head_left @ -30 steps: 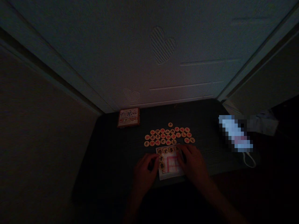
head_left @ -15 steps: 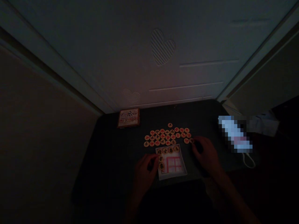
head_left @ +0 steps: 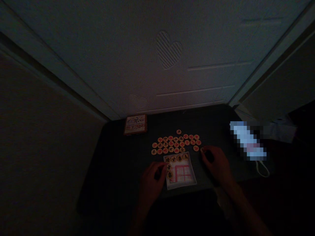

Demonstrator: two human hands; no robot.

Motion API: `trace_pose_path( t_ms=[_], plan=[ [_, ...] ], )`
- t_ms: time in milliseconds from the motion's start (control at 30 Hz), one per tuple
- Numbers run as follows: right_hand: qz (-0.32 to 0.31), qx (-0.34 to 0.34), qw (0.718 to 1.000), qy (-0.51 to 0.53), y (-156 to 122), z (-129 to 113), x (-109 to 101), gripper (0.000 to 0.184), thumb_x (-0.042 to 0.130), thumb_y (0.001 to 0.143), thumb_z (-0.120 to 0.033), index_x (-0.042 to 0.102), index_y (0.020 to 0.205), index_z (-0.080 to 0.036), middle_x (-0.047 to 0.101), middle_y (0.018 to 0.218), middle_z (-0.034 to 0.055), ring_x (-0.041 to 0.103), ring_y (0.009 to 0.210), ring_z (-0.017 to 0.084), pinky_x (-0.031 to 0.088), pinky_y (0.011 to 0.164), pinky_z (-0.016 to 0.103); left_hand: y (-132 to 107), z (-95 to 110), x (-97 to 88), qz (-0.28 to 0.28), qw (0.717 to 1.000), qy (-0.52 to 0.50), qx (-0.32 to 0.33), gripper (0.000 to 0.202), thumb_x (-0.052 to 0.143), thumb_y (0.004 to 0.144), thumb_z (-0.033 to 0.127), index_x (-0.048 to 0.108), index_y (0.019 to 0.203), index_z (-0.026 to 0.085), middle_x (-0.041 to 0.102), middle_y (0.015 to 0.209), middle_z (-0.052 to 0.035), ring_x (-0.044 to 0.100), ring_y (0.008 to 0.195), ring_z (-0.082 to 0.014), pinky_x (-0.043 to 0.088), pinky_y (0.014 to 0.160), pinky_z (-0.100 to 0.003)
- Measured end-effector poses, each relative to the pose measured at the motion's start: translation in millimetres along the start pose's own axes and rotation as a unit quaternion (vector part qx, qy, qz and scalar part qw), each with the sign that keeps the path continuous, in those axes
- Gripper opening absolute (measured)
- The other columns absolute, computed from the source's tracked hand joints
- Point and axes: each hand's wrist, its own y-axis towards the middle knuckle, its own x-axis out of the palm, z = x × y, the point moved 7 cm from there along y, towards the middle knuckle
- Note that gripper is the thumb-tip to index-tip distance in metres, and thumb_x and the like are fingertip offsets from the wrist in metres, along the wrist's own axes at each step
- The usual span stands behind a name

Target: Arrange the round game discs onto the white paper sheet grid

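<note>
Several round wooden game discs (head_left: 176, 143) with red and black characters lie in rows on a dark table (head_left: 118, 164). In front of them sits a small white tray (head_left: 183, 173) with a red grid, several discs along its top and left edges. My left hand (head_left: 151, 183) rests at the tray's left edge, fingers curled against it. To the right of the tray, my right hand (head_left: 216, 164) has its fingertips pinched on a disc at the right end of the rows.
A square box lid (head_left: 135, 124) with a printed pattern lies at the table's back left. A white embossed door (head_left: 169, 65) stands behind the table. A blurred pale object (head_left: 247, 141) and a white loop of cord (head_left: 262, 168) lie at the right.
My right hand left the tray's right edge and moved right and up to the rightmost disc, then drew it slightly toward me. The left hand stayed at the tray.
</note>
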Motion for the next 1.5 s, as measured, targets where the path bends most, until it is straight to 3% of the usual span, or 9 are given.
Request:
trace_pose_path(
  t_ms=[167, 300, 500, 633, 800, 1133, 1500],
  plan=[
    [-0.010, 0.021, 0.998, 0.064, -12, -14, -8, 0.019, 0.062, 0.094, -0.036, 0.066, 0.110, -0.025, 0.073, 0.108, 0.0085, 0.070, 0.096, 0.025, 0.058, 0.086, 0.042, 0, -1, -3.2, 0.015, 0.999, -0.031, -0.007, 0.018, 0.059, 0.098, 0.035, 0.072, 0.101, 0.024, 0.071, 0.091, -0.0019, 0.067, 0.078, -0.0169, 0.053, 0.074, -0.029],
    [-0.052, -0.012, 0.991, 0.125, -20, -44, -7, 0.020, 0.061, 0.096, -0.030, 0.065, 0.115, -0.025, 0.072, 0.114, 0.0083, 0.071, 0.100, 0.023, 0.060, 0.084, 0.037, -3, 10, -11.2, 0.027, 0.998, -0.059, -0.019, 0.018, 0.059, 0.097, 0.034, 0.073, 0.097, 0.023, 0.072, 0.087, -0.0021, 0.066, 0.075, -0.0167, 0.053, 0.071, -0.028],
    [-0.079, -0.088, 0.973, 0.199, -30, -96, -6, 0.020, 0.063, 0.095, -0.023, 0.064, 0.115, -0.026, 0.072, 0.113, 0.0067, 0.071, 0.104, 0.021, 0.061, 0.088, 0.035, -11, 43, -8.1, -0.037, 0.986, -0.147, -0.070, 0.019, 0.061, 0.095, 0.036, 0.073, 0.101, 0.023, 0.076, 0.090, -0.0022, 0.069, 0.078, -0.0175, 0.054, 0.071, -0.028],
    [-0.094, -0.137, 0.957, 0.238, -38, -117, -3, 0.025, 0.065, 0.094, -0.019, 0.063, 0.118, -0.028, 0.073, 0.115, 0.0052, 0.072, 0.107, 0.020, 0.062, 0.092, 0.036, -14, 57, 1.3, -0.077, 0.972, -0.208, -0.083, 0.020, 0.062, 0.094, 0.038, 0.072, 0.102, 0.023, 0.078, 0.093, -0.0032, 0.071, 0.080, -0.0187, 0.055, 0.071, -0.029],
    [-0.088, -0.147, 0.954, 0.244, -46, -120, -1, 0.031, 0.065, 0.093, -0.018, 0.064, 0.123, -0.028, 0.072, 0.120, 0.0062, 0.071, 0.111, 0.021, 0.060, 0.096, 0.037, -16, 54, 7.9, -0.078, 0.964, -0.230, -0.105, 0.020, 0.063, 0.093, 0.040, 0.072, 0.098, 0.023, 0.078, 0.093, -0.0040, 0.072, 0.083, -0.0198, 0.056, 0.073, -0.030],
    [-0.095, -0.055, 0.960, 0.258, -48, -112, 2, 0.022, 0.067, 0.093, -0.024, 0.066, 0.114, -0.027, 0.075, 0.107, 0.0035, 0.073, 0.099, 0.020, 0.059, 0.091, 0.034, -19, 56, 8.4, -0.075, 0.960, -0.247, -0.108, 0.017, 0.066, 0.092, 0.038, 0.072, 0.098, 0.023, 0.078, 0.092, -0.0027, 0.071, 0.082, -0.0183, 0.055, 0.072, -0.029],
    [-0.091, -0.014, 0.953, 0.290, -45, -109, 3, 0.016, 0.065, 0.093, -0.025, 0.071, 0.108, -0.027, 0.076, 0.103, 0.0042, 0.073, 0.095, 0.022, 0.060, 0.086, 0.034, -21, 50, 8.8, -0.070, 0.962, -0.236, -0.116, 0.019, 0.067, 0.089, 0.039, 0.067, 0.098, 0.023, 0.077, 0.091, -0.0036, 0.071, 0.080, -0.0192, 0.055, 0.070, -0.030]
  ],
)
